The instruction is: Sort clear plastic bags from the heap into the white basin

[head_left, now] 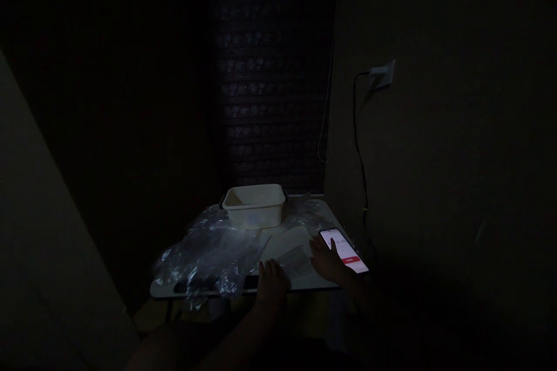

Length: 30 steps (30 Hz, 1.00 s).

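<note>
1. Plastic film (209,252), thin, crumpled and glossy, spreads over the left of the pale tabletop (311,282).
2. One flat clear sheet (295,259) lies between the left hand (272,283) and right hand (325,259), perhaps steadied there.
3. The left's grip cannot be told in the dark; the right is open, fingers spread, one over the phone (354,259).
4. The phone lies screen up, probably for easy reading.
5. A smooth rectangular bin (255,215) stands behind, apparently leaving working room.
</note>
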{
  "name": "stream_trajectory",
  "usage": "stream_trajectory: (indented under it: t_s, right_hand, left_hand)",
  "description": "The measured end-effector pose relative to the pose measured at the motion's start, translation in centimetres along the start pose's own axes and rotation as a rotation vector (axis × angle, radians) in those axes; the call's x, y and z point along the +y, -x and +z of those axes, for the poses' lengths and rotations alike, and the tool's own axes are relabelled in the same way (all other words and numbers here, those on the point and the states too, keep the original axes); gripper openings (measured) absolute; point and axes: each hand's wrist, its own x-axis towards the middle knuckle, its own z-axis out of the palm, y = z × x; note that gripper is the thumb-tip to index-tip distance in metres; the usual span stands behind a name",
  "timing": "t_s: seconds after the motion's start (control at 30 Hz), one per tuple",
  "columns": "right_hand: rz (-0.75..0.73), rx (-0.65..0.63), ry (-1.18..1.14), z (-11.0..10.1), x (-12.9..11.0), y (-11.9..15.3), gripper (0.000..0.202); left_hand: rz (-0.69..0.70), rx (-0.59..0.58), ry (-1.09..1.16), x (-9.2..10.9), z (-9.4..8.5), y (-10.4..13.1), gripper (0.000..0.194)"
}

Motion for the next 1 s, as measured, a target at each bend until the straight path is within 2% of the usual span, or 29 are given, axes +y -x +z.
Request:
stream_trajectory:
  t_s: [0.3, 0.4, 0.6, 0.67, 0.73, 0.8, 0.9, 0.97, 1.0]
  right_hand:
    - [-0.034, -0.013, -0.023, -0.2, -0.1, 0.0, 0.049]
    - [-0.024, -0.025, -0.036, -0.4, 0.2, 0.1, 0.047]
    - [-0.031, -0.003, -0.091, -3.1, 0.0, 0.4, 0.032]
    - [0.023, -0.019, -0.13, -4.2, -0.3, 0.4, 0.028]
    - [0.164, -0.13, -0.278, -5.0, -0.4, 0.4, 0.028]
    - [0.272, -0.316, -0.47, -5.4, -0.4, 0.6, 0.04]
    - [0.307, -0.662, -0.814, -5.0, -0.1, 1.4, 0.06]
    - [0.318, -0.806, -1.133, -4.3, -0.3, 1.7, 0.062]
    - [0.32, -0.818, -1.318, -3.8, -0.6, 1.8, 0.06]
  left_hand:
    - [-0.072, -0.005, 0.022, 0.5, -0.7, 0.2, 0.034]
    - [-0.05, 0.004, 0.048, 0.5, -1.3, 0.2, 0.034]
    - [0.097, -0.07, 0.126, 0.3, -3.2, 0.1, 0.023]
    - [0.125, -0.065, 0.155, 0.3, -3.6, 0.1, 0.022]
    - [0.13, -0.065, 0.185, 0.3, -4.0, 0.1, 0.019]
    - [0.108, -0.062, 0.214, 0.0, -4.3, 0.0, 0.018]
    - [0.062, -0.02, 0.252, -0.5, -4.7, -0.4, 0.019]
    - [0.061, 0.017, 0.258, -0.7, -4.8, -0.7, 0.018]
    - [0.08, 0.031, 0.255, -0.8, -4.9, -0.9, 0.018]
